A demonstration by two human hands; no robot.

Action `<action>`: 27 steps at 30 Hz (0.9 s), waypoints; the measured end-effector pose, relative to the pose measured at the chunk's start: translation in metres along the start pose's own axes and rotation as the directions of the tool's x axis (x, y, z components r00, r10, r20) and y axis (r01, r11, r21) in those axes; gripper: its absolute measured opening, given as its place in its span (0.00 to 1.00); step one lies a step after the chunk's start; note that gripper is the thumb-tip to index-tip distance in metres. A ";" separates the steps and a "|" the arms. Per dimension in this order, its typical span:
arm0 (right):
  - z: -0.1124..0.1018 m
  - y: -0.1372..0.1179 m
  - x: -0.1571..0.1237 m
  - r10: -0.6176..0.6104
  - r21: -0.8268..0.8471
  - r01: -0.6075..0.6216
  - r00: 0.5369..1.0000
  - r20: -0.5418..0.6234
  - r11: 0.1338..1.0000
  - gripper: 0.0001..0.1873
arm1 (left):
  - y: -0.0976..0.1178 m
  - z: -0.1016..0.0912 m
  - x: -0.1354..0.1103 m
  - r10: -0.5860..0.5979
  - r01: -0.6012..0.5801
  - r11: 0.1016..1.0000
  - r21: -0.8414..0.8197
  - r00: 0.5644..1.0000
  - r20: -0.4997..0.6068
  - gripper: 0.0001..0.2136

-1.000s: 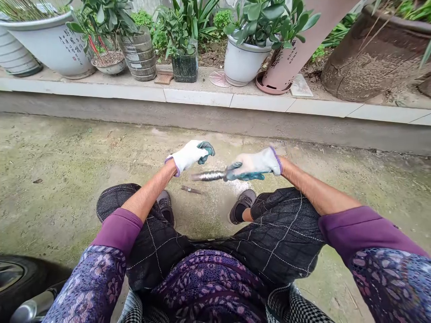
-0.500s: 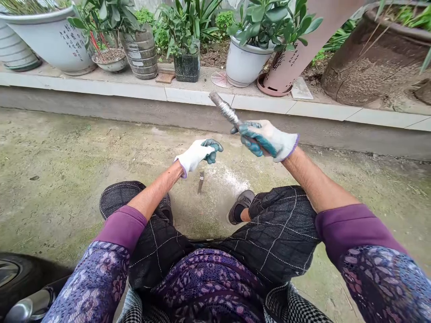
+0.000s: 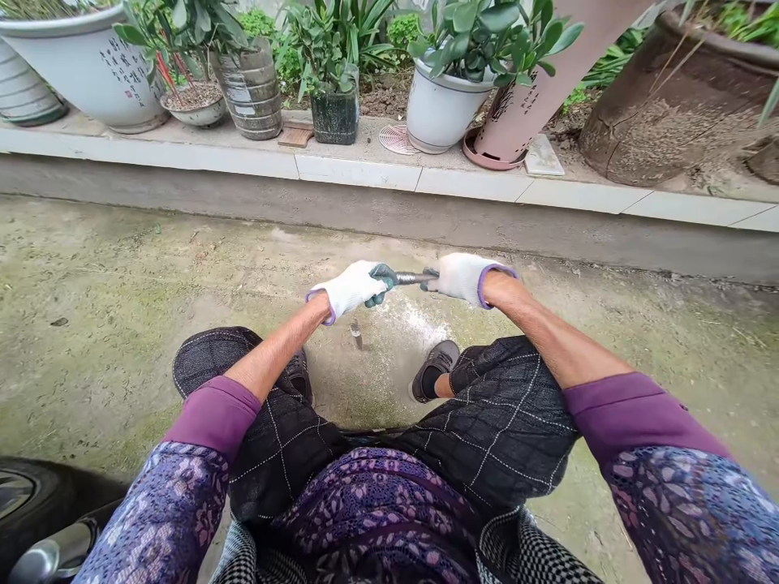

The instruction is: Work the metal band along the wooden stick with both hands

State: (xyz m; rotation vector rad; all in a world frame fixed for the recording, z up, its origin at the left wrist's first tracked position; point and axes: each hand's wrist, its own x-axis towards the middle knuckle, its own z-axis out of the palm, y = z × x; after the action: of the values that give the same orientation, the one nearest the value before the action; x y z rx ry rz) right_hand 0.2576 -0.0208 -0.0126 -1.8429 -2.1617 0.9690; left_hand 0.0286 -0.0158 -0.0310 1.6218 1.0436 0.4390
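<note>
A short greyish-brown stick wound with silvery wire [image 3: 415,277] lies almost level between my two gloved hands, above the ground in front of me. My right hand [image 3: 458,277], in a white glove with a dark teal palm, is closed around its right end. The fingers of my left hand [image 3: 371,284], gloved alike, are curled shut at the other end; the tip there is hidden. Below my left hand appears a small brown stick [image 3: 356,335] with a pale band. I cannot tell whether it hangs or stands on the ground.
White powder or scraps [image 3: 419,320] lie scattered on the concrete [image 3: 122,300] between my shoes. Ahead runs a low tiled ledge [image 3: 359,173] with several potted plants, including a white pot [image 3: 447,109]. A black tyre [image 3: 42,511] is at the lower left.
My right hand has come down and turned, bringing the wire-wound stick from a raised slant to nearly level against my left hand's fingers. The small stick below has tilted and shifted slightly.
</note>
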 end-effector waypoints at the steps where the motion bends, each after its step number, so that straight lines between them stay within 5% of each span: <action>1: -0.004 0.001 0.003 0.022 -0.065 -0.025 0.999 -0.042 0.998 0.07 | 0.000 0.002 0.001 -0.014 0.013 0.998 -0.066 1.000 -0.023 0.08; 4: -0.016 -0.002 0.004 0.068 -0.181 -0.098 0.984 -0.162 0.979 0.09 | 0.001 0.002 0.003 -0.017 0.010 0.984 -0.180 0.999 -0.042 0.09; 8: -0.024 -0.012 -0.011 0.087 0.290 -0.046 0.987 -0.133 0.956 0.17 | -0.003 0.001 0.006 -0.012 0.015 0.967 -0.253 1.000 0.011 0.10; 12: -0.026 -0.016 -0.025 -0.133 0.577 -0.007 0.970 0.201 0.816 0.26 | -0.007 -0.005 0.013 -0.034 0.024 0.977 -0.211 0.999 -0.041 0.09; 15: -0.022 -0.014 -0.028 -0.172 0.428 -0.061 0.858 0.485 0.902 0.25 | -0.005 -0.013 0.013 0.018 -0.023 0.997 -0.073 0.997 -0.077 0.08; 17: -0.015 -0.013 -0.024 -0.083 0.252 -0.065 0.840 0.537 0.966 0.20 | -0.001 -0.016 0.009 0.022 -0.022 1.000 -0.003 0.998 -0.064 0.09; 20: -0.006 -0.010 -0.012 0.078 -0.129 -0.024 0.900 0.429 0.991 0.13 | 0.003 -0.011 0.003 -0.028 0.029 0.999 0.027 0.998 -0.048 0.08; 23: -0.005 -0.006 0.000 0.070 -0.419 0.022 0.977 0.202 0.908 0.11 | 0.003 0.000 0.001 -0.063 0.063 0.998 0.009 0.998 -0.032 0.07; 27: -0.012 -0.006 0.001 0.035 -0.298 -0.047 0.998 -0.048 0.953 0.15 | 0.001 0.004 0.003 -0.057 0.055 0.987 -0.153 0.998 -0.002 0.10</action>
State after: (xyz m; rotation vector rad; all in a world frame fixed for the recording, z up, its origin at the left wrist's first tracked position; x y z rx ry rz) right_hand 0.2584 -0.0156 -0.0002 -2.0218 -2.3613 0.6286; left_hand 0.0337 -0.0161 -0.0322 1.4522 1.0326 0.4757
